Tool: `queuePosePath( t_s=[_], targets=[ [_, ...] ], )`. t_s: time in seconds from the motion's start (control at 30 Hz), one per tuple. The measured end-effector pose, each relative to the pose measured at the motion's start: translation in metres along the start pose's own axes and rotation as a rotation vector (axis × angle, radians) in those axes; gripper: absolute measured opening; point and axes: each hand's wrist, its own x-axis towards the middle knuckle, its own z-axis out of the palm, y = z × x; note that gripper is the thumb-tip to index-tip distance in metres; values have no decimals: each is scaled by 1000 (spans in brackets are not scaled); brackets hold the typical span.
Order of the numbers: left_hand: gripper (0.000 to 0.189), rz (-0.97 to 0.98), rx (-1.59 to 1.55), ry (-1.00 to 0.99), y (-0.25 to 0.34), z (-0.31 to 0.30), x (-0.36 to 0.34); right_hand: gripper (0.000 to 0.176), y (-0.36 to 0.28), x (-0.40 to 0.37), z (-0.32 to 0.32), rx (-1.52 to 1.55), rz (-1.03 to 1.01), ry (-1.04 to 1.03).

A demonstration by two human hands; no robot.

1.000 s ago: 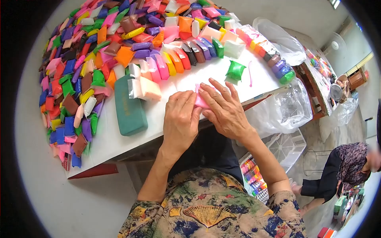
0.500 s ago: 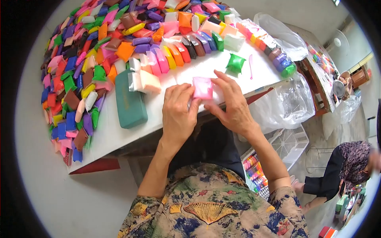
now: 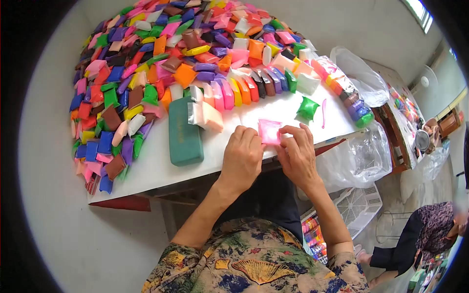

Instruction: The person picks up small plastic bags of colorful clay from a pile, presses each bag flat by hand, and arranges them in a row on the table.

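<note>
A small pink packet (image 3: 269,131) with clear wrapping lies between my hands near the table's front edge. My left hand (image 3: 243,155) pinches its lower left corner, with the fingers curled. On the other side, my right hand (image 3: 298,154) has its fingers bent in and closed on the lower right edge. Just beyond, a shiny green packet (image 3: 308,108) rests beside a thin pink plastic stick (image 3: 324,114). Upright packets of several colours form a row (image 3: 244,90) behind the hands. Left of them, a peach packet (image 3: 211,117) leans on a teal case (image 3: 184,141).
A large heap of coloured packets (image 3: 161,63) covers the table's left and back. At right lie a clear bag of stacked packets (image 3: 342,88) and hanging plastic (image 3: 359,161). Below are a white plastic basket (image 3: 359,205) and coloured packs. Another person (image 3: 415,234) is at far right.
The camera view has shifted, so the table appears lower and further right. My right hand's fingers, spread apart before, have closed in on the pink packet's edge.
</note>
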Motion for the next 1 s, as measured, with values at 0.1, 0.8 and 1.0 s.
queuePosePath(
  t_s=[0.1, 0.8, 1.0],
  targets=[
    [12, 43, 22, -9, -2, 1, -2, 21, 0, 1, 1, -20, -21, 4],
    [22, 164, 154, 208, 6, 0, -18, 37, -43, 26, -23, 285, 542, -79],
    [25, 222, 167, 225, -8, -14, -18, 48, -31, 58, -13, 768, 700, -334]
  ],
)
